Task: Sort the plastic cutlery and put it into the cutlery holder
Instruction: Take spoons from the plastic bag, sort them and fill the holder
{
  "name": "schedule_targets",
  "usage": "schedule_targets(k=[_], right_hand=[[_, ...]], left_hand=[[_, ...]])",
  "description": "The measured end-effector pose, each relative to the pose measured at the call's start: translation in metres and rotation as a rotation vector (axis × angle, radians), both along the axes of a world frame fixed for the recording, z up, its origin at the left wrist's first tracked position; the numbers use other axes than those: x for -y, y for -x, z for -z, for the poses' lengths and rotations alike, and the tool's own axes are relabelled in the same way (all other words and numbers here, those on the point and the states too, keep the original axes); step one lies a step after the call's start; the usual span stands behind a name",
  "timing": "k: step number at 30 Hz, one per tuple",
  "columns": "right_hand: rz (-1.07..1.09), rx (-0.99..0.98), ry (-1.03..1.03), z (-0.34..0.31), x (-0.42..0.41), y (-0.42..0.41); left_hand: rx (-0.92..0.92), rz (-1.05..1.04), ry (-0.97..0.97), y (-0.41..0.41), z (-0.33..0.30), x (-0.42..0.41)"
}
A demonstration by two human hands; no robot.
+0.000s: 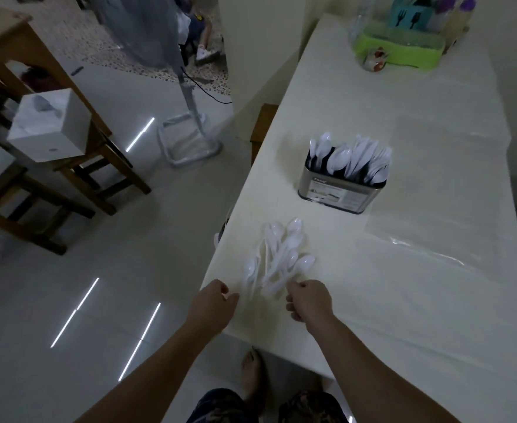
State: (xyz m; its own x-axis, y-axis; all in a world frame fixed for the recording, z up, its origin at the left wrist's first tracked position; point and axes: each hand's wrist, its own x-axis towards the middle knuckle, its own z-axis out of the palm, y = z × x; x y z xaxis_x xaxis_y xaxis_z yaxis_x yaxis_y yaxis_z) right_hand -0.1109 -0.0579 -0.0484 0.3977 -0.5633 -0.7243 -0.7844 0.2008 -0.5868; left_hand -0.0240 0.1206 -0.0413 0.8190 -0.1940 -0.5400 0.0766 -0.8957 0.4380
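A loose pile of white plastic spoons (277, 257) lies on the table (418, 300) near its near-left edge, bowls fanned out toward 12 and 2 o'clock, handles converging toward 6 o'clock. The cutlery holder (341, 190), a metal tin with a printed label, stands at 1 o'clock from the pile, well apart from it, and is already packed with upright white spoons.

Current step, as judged: gathering the remaining loose spoons for transfer to the holder.

- Right hand (310, 300): positioned at 5 o'clock of the pile. Fingers are curled inward at the handle ends of the bundle and appear to pinch several handles; the dim, soft picture does not confirm exactly how many are held.
- Left hand (213, 302): positioned at 7 o'clock of the pile, over the table edge. Fingers are loosely curled with thumb and forefinger drawn together, just beside the outermost spoon; contact cannot be confirmed, and nothing is seen held.

Next move, as judged: align the handles into one bundle, secure the grip, lift clear of the table and carry toward 1 o'clock. The holder is crowded, so insertion calls for a handle-down entry into a free gap. Smooth, light spoons may slip or fan out if the pinch is loose.

Farther along the table, at 12 o'clock, stands a green tray (399, 45) with bottles.
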Motion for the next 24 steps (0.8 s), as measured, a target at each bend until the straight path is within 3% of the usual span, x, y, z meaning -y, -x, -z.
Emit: schedule_targets(k=[15, 24], right_hand=[[0.059, -0.112, 0.15, 0.012, -0.005, -0.023], [0.083, -0.095, 0.207, 0.015, 0.01, -0.011]], left_hand=[[-0.023, 0.146, 0.035, -0.014, 0.015, 0.022], [-0.113, 0.036, 0.169, -0.03, 0.011, 0.03]])
